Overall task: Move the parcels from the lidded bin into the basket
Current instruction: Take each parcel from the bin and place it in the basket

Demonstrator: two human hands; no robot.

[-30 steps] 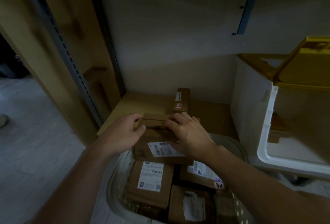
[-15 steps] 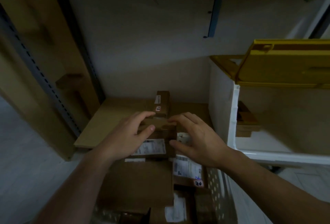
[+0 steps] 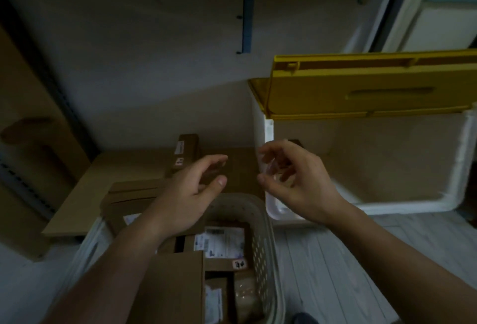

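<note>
above the basket (image 3: 268, 236) both hands hang loosely curled and empty, left hand (image 3: 188, 194) over the stacked parcels (image 3: 224, 242), right hand (image 3: 296, 179) at the lidded bin (image 3: 454, 168)'s rim. best reach right-handed under the raised yellow lid (image 3: 361, 91). roughly six parcels fill the basket; one bin, one basket.

yellow lid (image 3: 361, 91), white bin (image 3: 451, 194), brown parcels (image 3: 170, 285).

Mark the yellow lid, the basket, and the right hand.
yellow lid (image 3: 374, 91), head view, on its flat raised panel.
basket (image 3: 263, 246), head view, on its perforated right wall.
right hand (image 3: 304, 181), head view, on the back of the hand.
</note>
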